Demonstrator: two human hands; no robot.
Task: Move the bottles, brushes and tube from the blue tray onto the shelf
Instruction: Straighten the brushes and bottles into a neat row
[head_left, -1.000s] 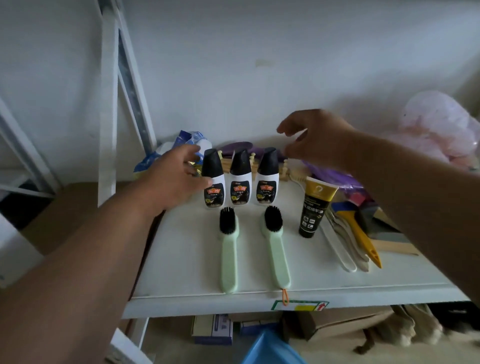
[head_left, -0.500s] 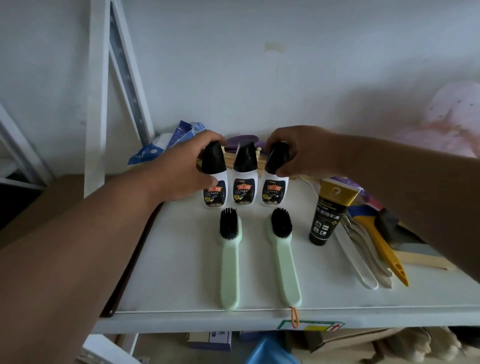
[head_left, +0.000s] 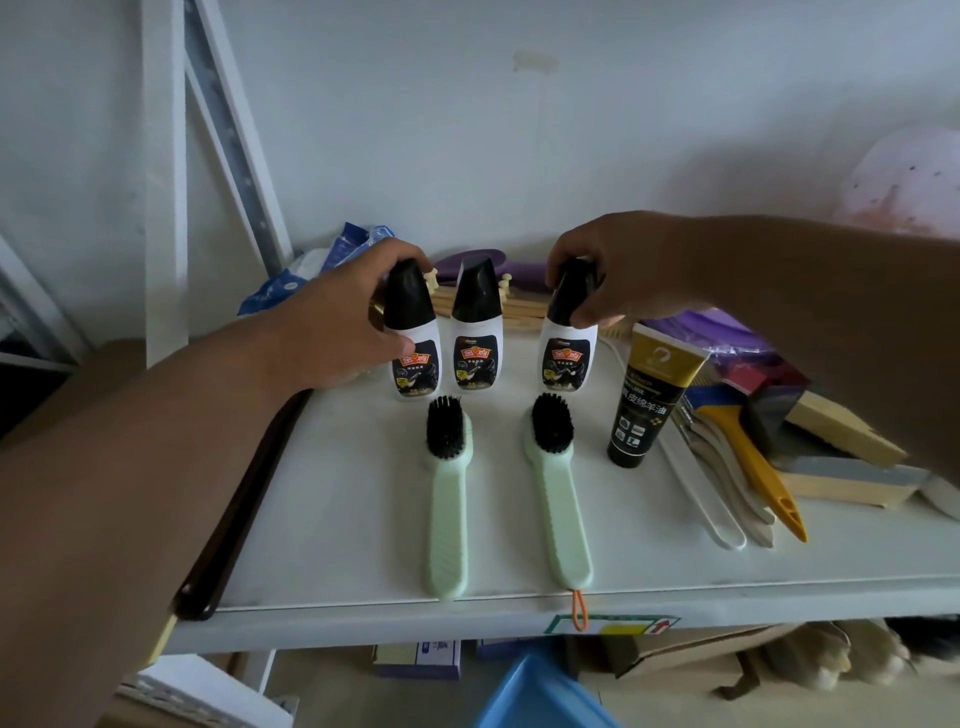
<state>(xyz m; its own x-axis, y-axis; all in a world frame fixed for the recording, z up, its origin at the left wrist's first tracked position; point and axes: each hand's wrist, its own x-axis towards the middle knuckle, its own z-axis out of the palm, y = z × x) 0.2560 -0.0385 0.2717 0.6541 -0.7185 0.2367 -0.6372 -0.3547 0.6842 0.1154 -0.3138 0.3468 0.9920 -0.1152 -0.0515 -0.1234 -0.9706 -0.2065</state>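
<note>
1. Left hand (head_left: 332, 332) gripping left bottle (head_left: 413, 332) by its black cap.
2. Right hand (head_left: 618, 280) pinching right bottle (head_left: 569, 338), tilted.
3. Middle bottle (head_left: 477, 327), brushes (head_left: 449, 493), tube (head_left: 647, 395) all sitting on shelf (head_left: 337, 519).

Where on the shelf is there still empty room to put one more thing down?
Bare shelf lies left of the left brush, up to the dark strip at the edge. A narrower strip runs between the two brushes, and another between the right brush and the white shoehorn. The right side by the tube and the back row of bottles are crowded.
</note>
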